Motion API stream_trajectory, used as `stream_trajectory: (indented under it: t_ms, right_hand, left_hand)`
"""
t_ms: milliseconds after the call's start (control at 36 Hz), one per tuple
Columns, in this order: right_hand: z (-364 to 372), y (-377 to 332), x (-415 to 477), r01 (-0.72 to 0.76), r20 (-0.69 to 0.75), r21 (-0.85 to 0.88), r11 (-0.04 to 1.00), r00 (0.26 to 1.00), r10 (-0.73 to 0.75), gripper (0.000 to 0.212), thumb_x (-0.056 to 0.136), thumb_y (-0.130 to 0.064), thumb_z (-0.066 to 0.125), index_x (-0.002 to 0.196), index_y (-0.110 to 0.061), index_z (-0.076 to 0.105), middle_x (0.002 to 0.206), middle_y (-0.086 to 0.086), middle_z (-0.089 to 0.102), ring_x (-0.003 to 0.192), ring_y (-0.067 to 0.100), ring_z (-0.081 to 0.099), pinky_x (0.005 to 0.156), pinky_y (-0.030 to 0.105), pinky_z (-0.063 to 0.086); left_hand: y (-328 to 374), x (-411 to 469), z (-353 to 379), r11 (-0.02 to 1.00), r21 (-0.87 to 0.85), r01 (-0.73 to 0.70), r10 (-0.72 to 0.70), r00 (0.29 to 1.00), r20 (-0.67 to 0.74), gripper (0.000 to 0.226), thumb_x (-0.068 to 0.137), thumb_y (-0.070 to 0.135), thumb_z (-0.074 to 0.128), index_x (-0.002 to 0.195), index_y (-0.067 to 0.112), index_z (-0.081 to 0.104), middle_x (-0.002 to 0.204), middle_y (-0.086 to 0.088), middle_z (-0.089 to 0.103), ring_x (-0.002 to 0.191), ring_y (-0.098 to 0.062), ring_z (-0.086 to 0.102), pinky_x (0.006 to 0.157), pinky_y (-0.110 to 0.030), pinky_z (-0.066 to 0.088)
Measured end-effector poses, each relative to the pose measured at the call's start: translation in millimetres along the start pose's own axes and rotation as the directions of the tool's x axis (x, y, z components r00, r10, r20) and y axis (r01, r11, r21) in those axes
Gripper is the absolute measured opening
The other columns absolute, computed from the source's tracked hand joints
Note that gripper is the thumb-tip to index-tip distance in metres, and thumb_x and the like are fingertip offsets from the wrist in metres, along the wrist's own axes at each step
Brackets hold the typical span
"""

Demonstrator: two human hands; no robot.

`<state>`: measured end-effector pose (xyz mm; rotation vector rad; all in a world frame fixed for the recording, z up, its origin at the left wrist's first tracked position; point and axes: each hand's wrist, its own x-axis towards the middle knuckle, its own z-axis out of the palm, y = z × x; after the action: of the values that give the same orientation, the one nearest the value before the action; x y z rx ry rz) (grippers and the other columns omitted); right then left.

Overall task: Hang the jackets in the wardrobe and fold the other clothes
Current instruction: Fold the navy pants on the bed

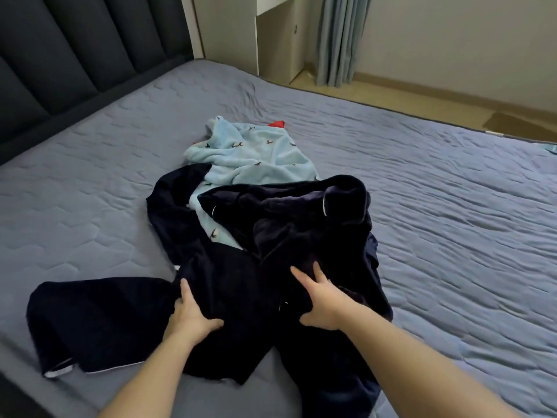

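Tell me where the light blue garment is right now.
Head view, just left of centre on the bed: the blue garment lies crumpled, its near end tucked under the navy garment, with a red item peeking out behind it.

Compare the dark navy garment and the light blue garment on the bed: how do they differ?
The dark navy garment is plain with pale trim; the light blue garment carries small dark prints. The navy one lies nearer, with the left hand and right hand on it; the light blue one lies farther, untouched, partly under it. Both lie crumpled on the bed.
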<state>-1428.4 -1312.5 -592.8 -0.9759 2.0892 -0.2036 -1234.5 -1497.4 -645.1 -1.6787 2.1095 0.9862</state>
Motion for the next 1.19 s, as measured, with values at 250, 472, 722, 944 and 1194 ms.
stream_trajectory:
  t_ms: [250,472,722,944,1194]
  right_hand:
    - [18,18,-16,0.016,0.056,-0.191,0.981,0.998,-0.006,0.093,0.083,-0.017,0.065,0.151,-0.039,0.005,0.160,0.008,-0.010,0.143,0.032,0.022,0.103,0.038,0.043]
    - [-6,10,-70,0.002,0.064,-0.216,0.976,0.998,0.013,0.089,0.085,-0.017,0.061,0.152,-0.036,0.005,0.161,0.004,-0.003,0.137,0.031,0.032,0.098,0.039,0.045]
    - [-90,-39,-198,0.118,-0.198,0.132,0.984,0.976,-0.090,0.104,0.077,-0.028,0.073,0.152,-0.036,0.001,0.149,0.002,0.033,0.124,0.023,0.047,0.089,0.027,0.043]
    - [-183,-76,-380,0.367,-0.540,0.369,0.854,0.832,-0.124,0.050,0.074,-0.016,0.061,0.122,-0.027,0.053,0.102,-0.010,0.064,0.095,0.012,0.058,0.071,0.005,0.041]
    - [-272,-73,-606,0.475,-0.795,0.257,0.842,0.599,-0.096,0.031,0.081,0.009,0.045,0.078,-0.019,0.058,0.073,-0.001,0.060,0.068,0.011,0.055,0.055,0.016,0.043]
  left_hand:
    - [18,-14,21,0.909,0.394,-0.135,0.143,0.990,0.010,0.029,0.092,0.010,0.041,0.114,0.017,0.059,0.121,-0.005,0.057,0.107,-0.024,0.056,0.087,-0.032,0.048]
    - [59,-66,-11,0.974,-0.148,-0.173,0.156,0.980,-0.120,0.021,0.098,0.012,0.031,0.078,0.010,0.037,0.086,-0.011,0.051,0.087,-0.026,0.045,0.081,-0.039,0.036]
    - [188,-244,-118,0.748,-0.535,-0.393,0.411,0.907,-0.092,0.025,0.093,0.007,0.037,0.068,0.013,0.038,0.071,-0.007,0.040,0.070,-0.020,0.036,0.065,-0.032,0.027]
    - [267,-470,-217,0.506,-0.534,-0.678,0.686,0.691,-0.226,0.020,0.093,0.006,0.040,0.083,0.011,0.056,0.082,-0.009,0.053,0.077,-0.016,0.049,0.072,-0.021,0.041]
    - [289,-651,-253,0.517,-0.388,-0.763,0.662,0.644,-0.384,0.028,0.095,0.014,0.039,0.068,0.015,0.042,0.071,-0.002,0.045,0.075,-0.021,0.043,0.062,-0.031,0.032]
